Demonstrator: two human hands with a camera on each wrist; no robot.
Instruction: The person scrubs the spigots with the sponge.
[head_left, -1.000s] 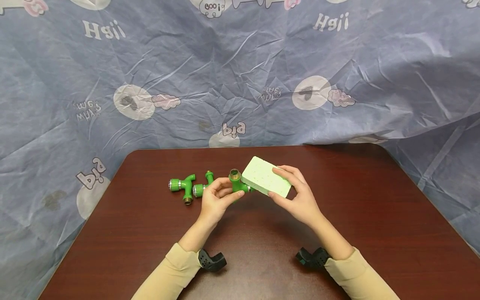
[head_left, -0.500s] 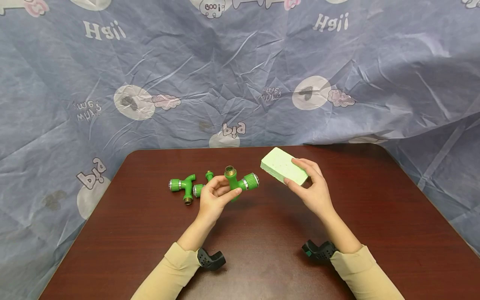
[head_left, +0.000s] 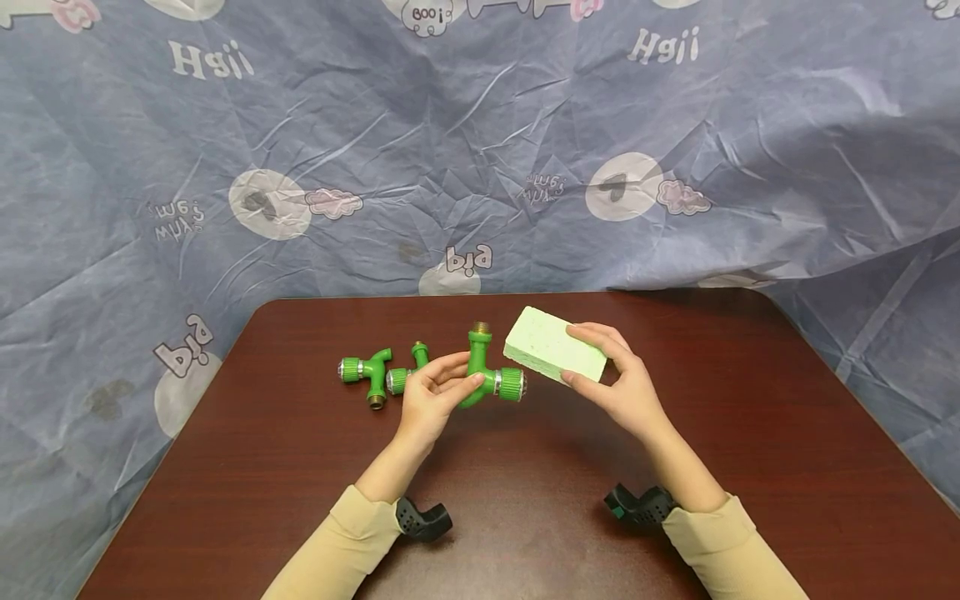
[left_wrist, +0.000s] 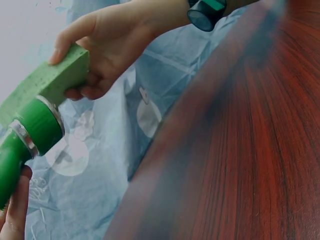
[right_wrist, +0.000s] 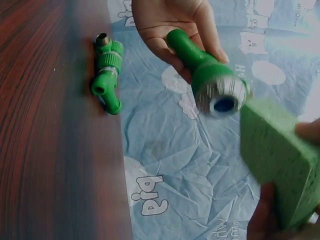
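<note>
My left hand [head_left: 431, 400] pinches a green tap [head_left: 480, 367] between thumb and fingers, above the table. The tap's threaded brass end points up and its ribbed knob faces right. In my right hand [head_left: 618, 383] is a pale green sponge [head_left: 551, 342], gripped by its right end and tilted. A small gap parts the sponge from the knob in the head view. The right wrist view shows the knob's silver cap [right_wrist: 222, 97] with a blue centre, close to the sponge. The left wrist view has the tap [left_wrist: 35, 127] in front of the sponge [left_wrist: 60, 75].
Two more green taps lie on the dark red-brown table [head_left: 285, 467]: one [head_left: 371, 375] at the left, the other [head_left: 408, 371] partly hidden behind my left hand. A grey-blue printed cloth [head_left: 420, 150] hangs behind the table.
The sponge first moved right, off the tap's knob, then partly back toward it. The left hand turned the tap, so its threaded end now stands more upright and the knob points right.
</note>
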